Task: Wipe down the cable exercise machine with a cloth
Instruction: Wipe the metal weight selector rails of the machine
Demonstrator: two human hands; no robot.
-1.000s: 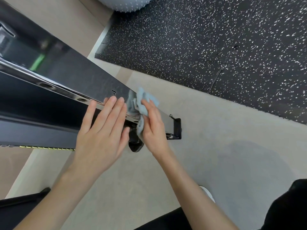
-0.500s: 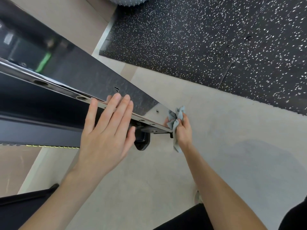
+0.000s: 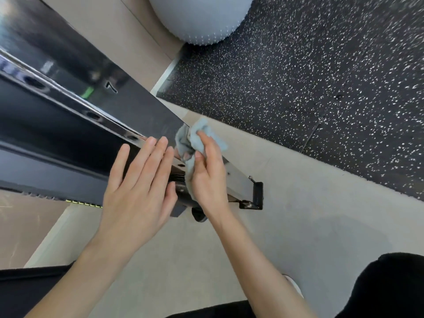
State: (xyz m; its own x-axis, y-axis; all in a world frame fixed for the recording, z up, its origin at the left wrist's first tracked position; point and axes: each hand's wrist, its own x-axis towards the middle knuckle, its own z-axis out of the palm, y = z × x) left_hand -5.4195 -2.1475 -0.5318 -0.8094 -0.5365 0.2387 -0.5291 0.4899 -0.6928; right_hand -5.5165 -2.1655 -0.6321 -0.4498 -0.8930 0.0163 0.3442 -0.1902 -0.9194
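Note:
The cable machine's shiny metal upright [image 3: 128, 111] runs from upper left down to its black foot bracket [image 3: 255, 197] on the floor. A row of round holes marks its front edge. My right hand [image 3: 208, 177] presses a crumpled light blue cloth [image 3: 199, 136] against the lower part of the upright, a short way above the bracket. My left hand [image 3: 140, 191] lies flat, fingers together, against the front face of the upright just left of the cloth, holding nothing.
A grey spiky exercise ball [image 3: 199, 19] rests at the top by the wall. Black speckled rubber flooring [image 3: 321, 76] covers the upper right; pale grey floor [image 3: 298, 237] lies below. My dark-clothed legs and a white shoe [image 3: 293, 285] are at the bottom.
My right hand has brought the cloth from the bottom end of the upright back up beside my left hand. The view has shifted, showing more of the ball.

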